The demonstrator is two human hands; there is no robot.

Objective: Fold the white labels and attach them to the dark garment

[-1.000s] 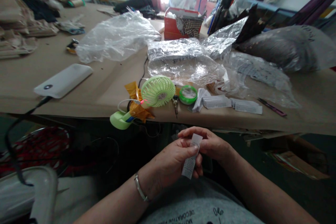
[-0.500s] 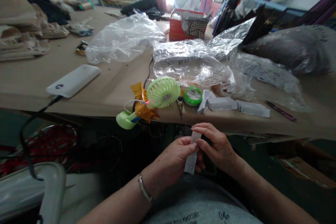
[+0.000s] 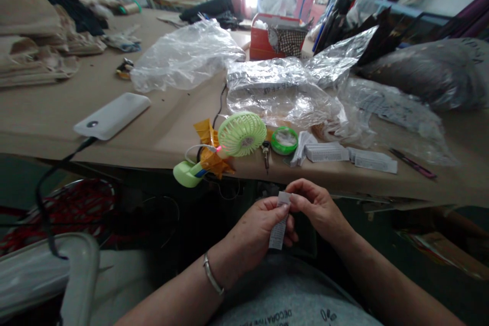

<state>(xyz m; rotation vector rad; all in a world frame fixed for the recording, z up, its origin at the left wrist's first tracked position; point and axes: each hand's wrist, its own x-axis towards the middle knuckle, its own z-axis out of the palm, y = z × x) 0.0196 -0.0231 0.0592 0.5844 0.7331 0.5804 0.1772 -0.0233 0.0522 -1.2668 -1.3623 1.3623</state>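
Your grey shirt [image 3: 290, 305] reads "DECORA…" in part. Your left hand [image 3: 255, 232] and right hand [image 3: 317, 209] are close together, both curled and pinching the top of a white printed label strip [image 3: 278, 232], its small print unreadable. It hangs below them over your lap. Just beyond, on the paper-covered surface [image 3: 49, 107], lie a green mini fan [image 3: 241, 134] and folded labels [image 3: 327, 153].

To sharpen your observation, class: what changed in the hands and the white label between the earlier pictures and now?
The white printed label has swung from tilted to nearly upright, the right hand now pinching its top end; the left hand kept its grip. The green handheld fan stayed put.
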